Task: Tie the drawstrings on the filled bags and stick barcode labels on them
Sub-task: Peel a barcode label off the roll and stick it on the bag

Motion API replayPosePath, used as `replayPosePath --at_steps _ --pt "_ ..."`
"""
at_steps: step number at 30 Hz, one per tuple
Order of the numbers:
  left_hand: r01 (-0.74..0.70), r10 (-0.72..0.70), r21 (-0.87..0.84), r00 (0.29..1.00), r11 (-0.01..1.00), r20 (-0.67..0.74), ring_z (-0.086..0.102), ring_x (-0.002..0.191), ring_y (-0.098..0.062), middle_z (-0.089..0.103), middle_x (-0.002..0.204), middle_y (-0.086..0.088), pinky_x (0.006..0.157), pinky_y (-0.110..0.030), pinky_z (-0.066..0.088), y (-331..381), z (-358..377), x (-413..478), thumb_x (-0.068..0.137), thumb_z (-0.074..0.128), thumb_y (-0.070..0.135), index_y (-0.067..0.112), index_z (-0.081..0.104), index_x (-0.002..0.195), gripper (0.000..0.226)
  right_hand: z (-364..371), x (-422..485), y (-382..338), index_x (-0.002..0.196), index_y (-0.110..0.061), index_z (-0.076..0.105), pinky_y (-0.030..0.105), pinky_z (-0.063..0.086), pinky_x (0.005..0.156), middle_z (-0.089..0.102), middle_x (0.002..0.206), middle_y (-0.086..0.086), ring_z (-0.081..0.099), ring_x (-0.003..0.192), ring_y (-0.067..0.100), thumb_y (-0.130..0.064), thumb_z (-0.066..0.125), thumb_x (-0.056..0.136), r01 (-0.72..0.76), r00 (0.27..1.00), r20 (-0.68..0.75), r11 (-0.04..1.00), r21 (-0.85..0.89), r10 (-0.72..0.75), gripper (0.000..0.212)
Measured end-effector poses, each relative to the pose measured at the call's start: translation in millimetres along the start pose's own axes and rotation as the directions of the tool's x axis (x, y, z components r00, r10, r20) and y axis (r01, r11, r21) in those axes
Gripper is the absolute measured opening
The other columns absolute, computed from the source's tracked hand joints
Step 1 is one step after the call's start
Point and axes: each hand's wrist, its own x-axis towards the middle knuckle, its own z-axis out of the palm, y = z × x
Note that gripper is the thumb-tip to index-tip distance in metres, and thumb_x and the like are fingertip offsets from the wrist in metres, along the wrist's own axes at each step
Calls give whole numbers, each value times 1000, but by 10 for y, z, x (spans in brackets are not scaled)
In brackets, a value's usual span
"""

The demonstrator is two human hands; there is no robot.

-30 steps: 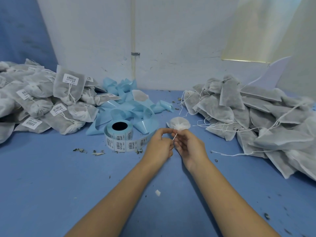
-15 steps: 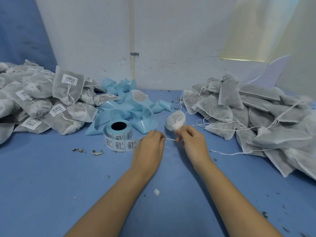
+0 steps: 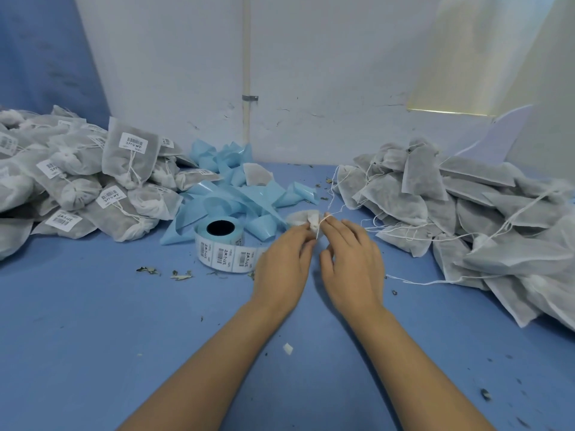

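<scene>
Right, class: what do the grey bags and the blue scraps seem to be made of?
Grey bags: likely non-woven fabric, matt and fuzzy, contents faintly showing through. Blue scraps: probably glossy release-liner paper; they curl stiffly and catch light.

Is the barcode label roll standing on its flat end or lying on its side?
On its flat end: the blue-cored white barcode label roll shows its dark core hole facing up.

1. Blue bench [image 3: 93, 353]: dried leaf fragments [image 3: 149, 270] scattered left of centre.
2. Small white scrap [image 3: 287, 349] lying on the bench, near the front.
3. Crumpled light-blue backing strips [image 3: 230, 194] heaped at centre rear, near the wall.
4. White wall [image 3: 326, 73], scuffed; vertical pipe [image 3: 246, 57] held by a metal clamp [image 3: 250, 98].
5. Translucent yellowish sheet [image 3: 482, 57], upper right.
</scene>
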Motion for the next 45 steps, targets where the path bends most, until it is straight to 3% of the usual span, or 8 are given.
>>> replayPosePath --at_steps 6,12,15,19,24,33,39,45 --pt "-101 100 104 995 989 15 49 116 -4 39 147 16 75 -25 41 -15 -4 17 97 49 23 21 64 102 16 8 4 -12 109 -6 69 40 50 78 68 119 4 63 101 32 6 66 69 43 993 -108 999 18 -41 42" --pt "-86 79 131 995 988 59 53 110 -10 61 121 8 81 -32 44 6 13 -18 98 46 22 15 64 107 20 52 -2 33 110 -13 72 6 31 84 69 105 -10 54 97 20 -10 57 89 -129 983 -82 942 309 162 26" --pt "0 -4 42 995 999 104 57 96 -14 65 106 6 80 -33 44 5 30 -49 97 47 25 20 63 108 19 79 -1 61 107 -23 73 0 31 82 63 91 -22 54 94 11 -10 61 89 -263 952 -18 843 470 306 25" --pt "57 -52 -32 988 998 147 59 86 -18 68 92 3 77 -36 44 0 38 -72 97 47 27 22 60 97 13 83 31 96 94 -26 76 22 50 88 71 85 -21 67 95 12 -10 66 87 -448 856 164 543 710 490 20" --pt "146 -131 -196 987 970 88 55 73 -10 64 78 6 72 -34 43 -44 48 -61 100 43 28 28 49 89 12 58 54 75 80 -22 77 7 48 72 75 86 -9 69 85 -1 -9 75 79 -486 809 286 310 817 514 13" --pt "201 -207 -226 978 953 -1 61 79 -20 68 82 1 75 -39 47 -75 29 -44 99 41 32 27 49 94 11 41 28 27 73 -29 76 11 47 74 74 77 -14 68 83 0 -10 72 81 -426 901 302 498 756 312 22" --pt "71 -85 -221 995 973 -53 54 66 -7 58 84 6 63 -18 41 -17 12 -70 99 47 20 21 55 94 10 45 25 -4 74 -28 72 24 46 84 69 83 -15 59 96 15 -17 72 81 -344 939 183 746 571 293 13" --pt "247 -281 -661 958 708 56 66 71 -8 67 81 -1 61 -20 53 100 37 -55 98 46 7 18 54 86 19 70 23 -103 69 -18 64 23 50 76 60 86 -4 60 76 3 -4 71 78 -400 907 210 586 705 366 17"
